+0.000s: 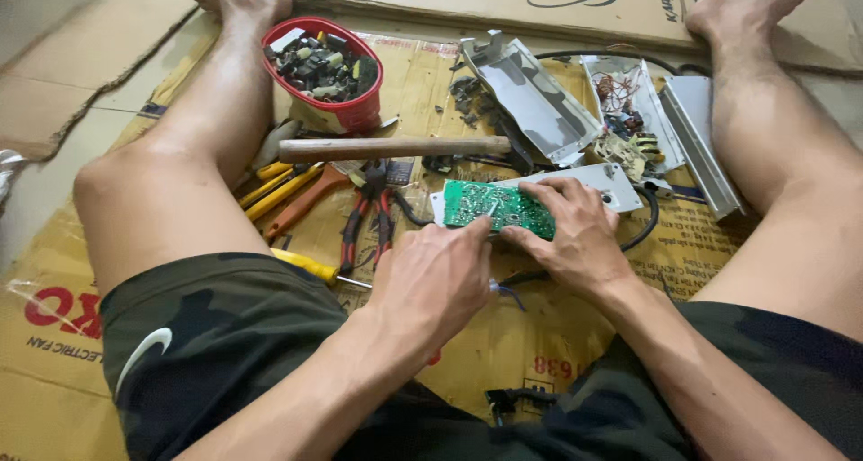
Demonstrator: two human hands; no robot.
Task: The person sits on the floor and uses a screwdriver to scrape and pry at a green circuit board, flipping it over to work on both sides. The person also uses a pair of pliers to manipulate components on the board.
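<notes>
My right hand fingers curl over the flat green circuit board, pinning it; left hand pinches its near edge. Board centre on cardboard; red-handled pliers at nine o'clock, wooden-handled hammer at eleven

Both hands together (fingers curled)

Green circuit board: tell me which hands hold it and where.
Both hands grip the green circuit board: the left hand at its near edge, the right hand over its right end, fingers on top.
</notes>
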